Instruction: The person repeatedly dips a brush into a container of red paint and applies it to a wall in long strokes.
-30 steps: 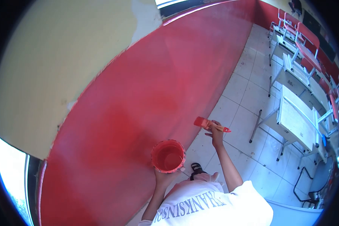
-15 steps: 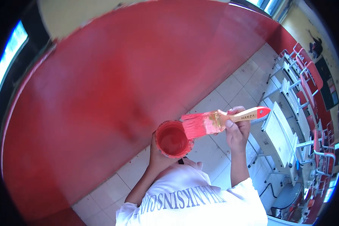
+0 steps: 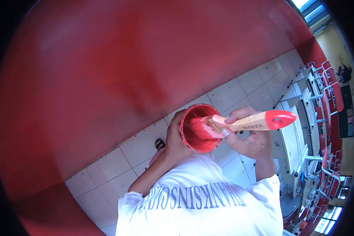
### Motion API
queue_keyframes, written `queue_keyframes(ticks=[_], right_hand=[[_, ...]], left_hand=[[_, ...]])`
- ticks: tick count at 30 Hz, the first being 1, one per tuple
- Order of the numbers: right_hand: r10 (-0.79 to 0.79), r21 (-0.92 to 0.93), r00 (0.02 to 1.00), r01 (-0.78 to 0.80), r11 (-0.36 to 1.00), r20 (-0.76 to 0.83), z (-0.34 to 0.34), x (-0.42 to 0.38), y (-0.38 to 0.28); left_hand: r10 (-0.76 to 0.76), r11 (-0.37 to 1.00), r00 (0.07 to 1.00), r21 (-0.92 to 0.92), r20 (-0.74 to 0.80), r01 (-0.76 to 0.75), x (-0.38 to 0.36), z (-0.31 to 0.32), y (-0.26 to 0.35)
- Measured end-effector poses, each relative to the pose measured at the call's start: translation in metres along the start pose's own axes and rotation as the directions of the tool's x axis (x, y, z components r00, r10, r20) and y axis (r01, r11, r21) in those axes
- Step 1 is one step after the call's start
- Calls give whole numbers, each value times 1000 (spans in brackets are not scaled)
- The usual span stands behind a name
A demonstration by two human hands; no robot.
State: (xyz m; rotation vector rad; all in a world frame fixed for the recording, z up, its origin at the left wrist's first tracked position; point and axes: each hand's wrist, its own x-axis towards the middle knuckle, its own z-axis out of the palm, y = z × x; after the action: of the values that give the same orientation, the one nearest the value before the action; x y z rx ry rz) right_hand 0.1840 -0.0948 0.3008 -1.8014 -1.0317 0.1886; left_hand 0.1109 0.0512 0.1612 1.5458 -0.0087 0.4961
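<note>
My left hand (image 3: pixel 176 135) is wrapped round the side of a red paint container (image 3: pixel 188 142), its open top facing up toward me. Between the thumb and fingers of my right hand (image 3: pixel 249 135) is a paintbrush (image 3: pixel 255 122) with a wooden handle and a red tip marked HANZA. The brush's pink-red bristles are inside the mouth of the container, over the red paint. Whether they touch the paint cannot be made out.
A red wall (image 3: pixel 86 78) fills the left and top, with darker patches. Pale floor tiles (image 3: pixel 141 141) run along its base. White desks (image 3: pixel 289 145) and red chairs (image 3: pixel 334 96) stand at the right. A person (image 3: pixel 344 74) is far off at the upper right.
The brush has moved from beside the container's rim into its mouth, carried by my right hand. The container appears farther right and higher, and the view has shifted.
</note>
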Motion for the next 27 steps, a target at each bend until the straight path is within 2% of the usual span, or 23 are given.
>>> queue_keyframes(ticks=[2, 7, 10, 11, 14, 19, 22, 24, 26, 27], right_hand=[[41, -51, 997, -37, 998, 70, 9, 1, -7], [-67, -109, 983, 87, 990, 174, 27, 10, -10], [-44, -155, 971, 83, 984, 237, 35, 11, -9], [-29, -172, 964, 76, 982, 263, 38, 12, -9], [-109, -190, 957, 164, 968, 269, 44, 16, -9], [-99, -172, 952, 154, 973, 290, 51, 20, -10], [-91, -177, 947, 151, 973, 309, 52, 24, -10], [-81, -173, 948, 140, 975, 308, 52, 26, -12], [-63, -161, 953, 115, 980, 295, 49, 27, -16], [-118, -108, 961, 149, 983, 249, 49, 28, -12]], left_hand=[[37, 999, 999, -7, -16, -37, -6, -3, 2], [129, 992, 990, -5, -48, -129, -17, -10, 13], [17, 988, 997, -150, -81, -29, -26, -14, 3], [33, 990, 996, -134, -88, -44, -26, -16, 4], [62, 993, 992, -91, -105, -72, -28, -21, 6], [99, 991, 985, -75, -140, -110, -26, -25, 12], [106, 994, 994, -4, -8, -106, -24, -34, -3], [108, 994, 994, -21, -22, -108, -22, -34, -2], [63, 997, 997, -35, -36, -65, -22, -32, -3], [19, 999, 999, -40, -44, -21, -24, -31, -4]])
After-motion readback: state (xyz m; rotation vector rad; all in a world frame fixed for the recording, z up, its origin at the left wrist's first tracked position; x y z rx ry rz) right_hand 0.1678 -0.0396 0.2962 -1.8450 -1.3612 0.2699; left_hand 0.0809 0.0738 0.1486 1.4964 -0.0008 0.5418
